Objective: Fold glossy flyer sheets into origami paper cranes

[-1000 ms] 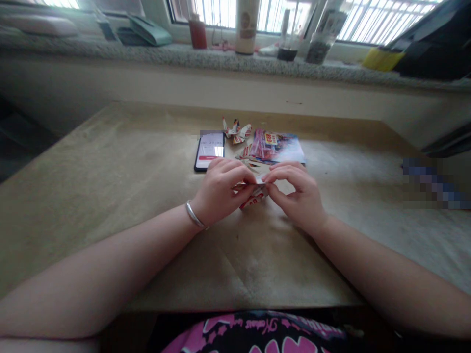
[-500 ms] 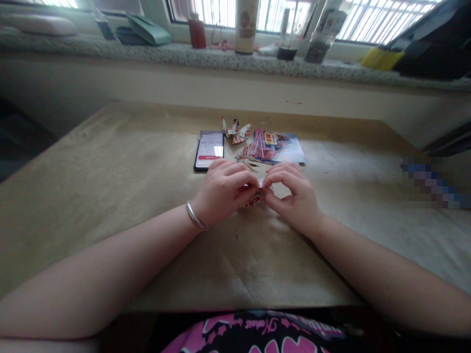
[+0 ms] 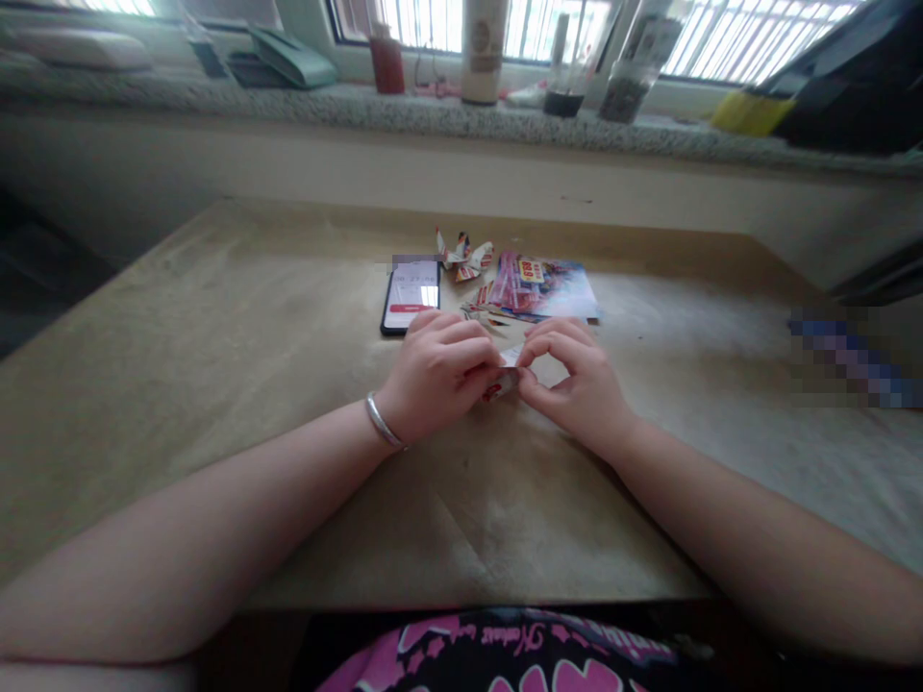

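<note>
Between my two hands is a small folded piece of printed paper (image 3: 503,386), white with red marks, held just above the table. My left hand (image 3: 441,370), with a silver bangle at the wrist, pinches its left side and covers part of it. On the other side my right hand (image 3: 577,384) grips the right edge between thumb and forefinger, which form a ring. Behind the hands lie a stack of glossy printed sheets (image 3: 555,288), folded paper shapes (image 3: 465,259) and paper pieces (image 3: 485,309).
A phone (image 3: 411,298) with a lit timer screen lies left of the paper shapes. Bottles (image 3: 482,58) and a pale green case (image 3: 292,60) stand on the stone windowsill (image 3: 404,113) behind the wooden table (image 3: 216,365). A blurred patch (image 3: 855,360) covers something at the right edge.
The fingertips of both hands have drawn slightly apart along the folded paper, and more of its white and printed surface shows between them. Other things stay in place.
</note>
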